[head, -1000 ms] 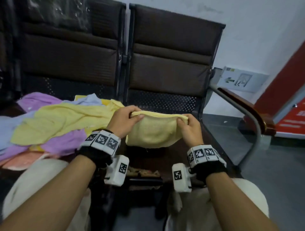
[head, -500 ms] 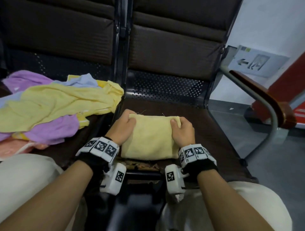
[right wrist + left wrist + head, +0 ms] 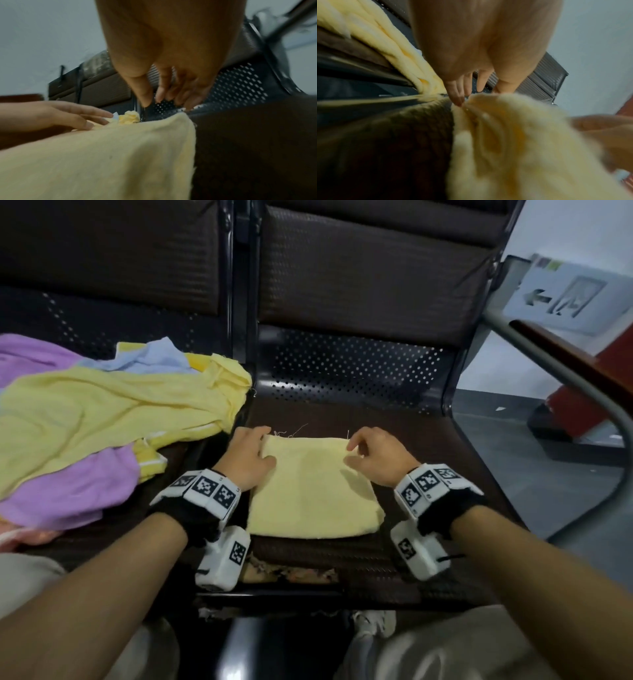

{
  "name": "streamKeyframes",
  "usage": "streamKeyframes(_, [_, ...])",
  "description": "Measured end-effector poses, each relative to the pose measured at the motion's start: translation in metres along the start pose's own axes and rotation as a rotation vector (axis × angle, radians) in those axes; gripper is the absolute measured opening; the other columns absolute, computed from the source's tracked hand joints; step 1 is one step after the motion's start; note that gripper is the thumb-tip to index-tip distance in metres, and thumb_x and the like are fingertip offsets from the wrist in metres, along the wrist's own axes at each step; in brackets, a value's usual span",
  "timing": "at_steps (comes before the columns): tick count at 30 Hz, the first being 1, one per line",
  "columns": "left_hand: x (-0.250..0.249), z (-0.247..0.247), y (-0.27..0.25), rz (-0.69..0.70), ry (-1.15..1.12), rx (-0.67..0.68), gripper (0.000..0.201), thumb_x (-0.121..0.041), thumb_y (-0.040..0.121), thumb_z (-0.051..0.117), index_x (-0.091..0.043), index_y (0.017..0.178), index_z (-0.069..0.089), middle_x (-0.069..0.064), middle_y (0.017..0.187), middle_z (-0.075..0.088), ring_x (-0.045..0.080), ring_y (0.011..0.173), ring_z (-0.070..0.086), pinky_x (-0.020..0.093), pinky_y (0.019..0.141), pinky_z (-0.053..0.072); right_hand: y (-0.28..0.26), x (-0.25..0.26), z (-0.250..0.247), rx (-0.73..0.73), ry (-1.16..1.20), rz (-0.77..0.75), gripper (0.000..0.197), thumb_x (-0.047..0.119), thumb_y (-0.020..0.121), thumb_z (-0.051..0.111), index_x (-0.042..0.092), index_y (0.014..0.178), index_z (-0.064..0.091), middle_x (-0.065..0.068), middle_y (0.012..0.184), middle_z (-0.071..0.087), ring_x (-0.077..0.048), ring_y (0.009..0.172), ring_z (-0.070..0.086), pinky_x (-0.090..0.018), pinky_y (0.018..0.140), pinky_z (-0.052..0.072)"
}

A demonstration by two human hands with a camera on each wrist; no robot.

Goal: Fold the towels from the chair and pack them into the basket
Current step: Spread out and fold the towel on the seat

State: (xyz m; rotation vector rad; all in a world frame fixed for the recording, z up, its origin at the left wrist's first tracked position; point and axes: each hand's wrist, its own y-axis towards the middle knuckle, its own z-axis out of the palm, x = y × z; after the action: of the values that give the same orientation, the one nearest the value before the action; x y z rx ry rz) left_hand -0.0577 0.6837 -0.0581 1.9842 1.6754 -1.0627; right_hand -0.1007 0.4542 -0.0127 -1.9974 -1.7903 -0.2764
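Observation:
A folded yellow towel (image 3: pixel 311 491) lies flat on the brown seat (image 3: pixel 435 446) of the right chair. My left hand (image 3: pixel 264 445) rests at its far left corner, fingers straight and touching the edge (image 3: pixel 458 100). At the far right corner my right hand (image 3: pixel 354 451) hovers with loosely bent fingers (image 3: pixel 145 100) just above the cloth, holding nothing. The towel's right edge shows close up in the right wrist view (image 3: pixel 120 155). No basket is in view.
A loose pile of towels covers the left seat: yellow (image 3: pixel 102 412), purple (image 3: pixel 68 494) and light blue (image 3: pixel 147 359). A metal and wood armrest (image 3: pixel 565 371) bounds the right side. The seat's front edge (image 3: pixel 291 575) is worn. My knees sit below it.
The towel was held up in both hands, then was lowered onto the seat. Both hands have now let go of its top edge and stay at the far corners.

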Motion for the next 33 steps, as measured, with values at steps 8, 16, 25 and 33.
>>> streamKeyframes(8, [-0.019,0.015,-0.053,0.359,0.212,0.182,0.029,-0.040,0.090,0.056,-0.022,0.112,0.063,-0.004,0.111,0.056,0.014,0.111,0.052,0.028,0.098,0.040,-0.050,0.009,0.018,0.473,-0.405,-0.249,0.062,0.019,0.078,0.069,0.027,0.134,0.044,0.001,0.133,0.041,-0.020,0.122,0.039,-0.037,0.101,0.040])
streamKeyframes(16, [-0.009,0.007,-0.080,0.363,0.625,0.118,0.035,-0.026,0.090,0.053,-0.024,0.125,0.050,-0.001,0.129,0.051,0.019,0.119,0.047,0.033,0.096,0.042,-0.069,0.012,0.014,0.113,-0.236,-0.246,0.028,0.016,0.090,0.050,0.018,0.115,0.061,-0.010,0.110,0.065,-0.030,0.104,0.059,-0.031,0.083,0.046])
streamKeyframes(25, [-0.029,-0.022,-0.078,0.285,0.307,0.176,0.012,-0.019,0.093,0.048,-0.014,0.098,0.057,0.008,0.092,0.064,0.026,0.086,0.060,0.043,0.080,0.047,-0.071,0.007,-0.005,0.316,-0.378,-0.212,0.041,0.028,0.079,0.072,0.014,0.114,0.057,0.001,0.101,0.055,-0.026,0.104,0.054,-0.030,0.080,0.034])
streamKeyframes(33, [-0.020,-0.027,-0.030,0.250,0.276,0.116,0.024,-0.019,0.095,0.052,-0.012,0.117,0.058,0.008,0.114,0.062,0.023,0.108,0.056,0.030,0.087,0.039,-0.026,-0.003,-0.016,0.180,-0.013,-0.077,0.036,0.023,0.087,0.065,0.017,0.121,0.056,0.000,0.106,0.058,-0.013,0.091,0.053,-0.024,0.073,0.041])
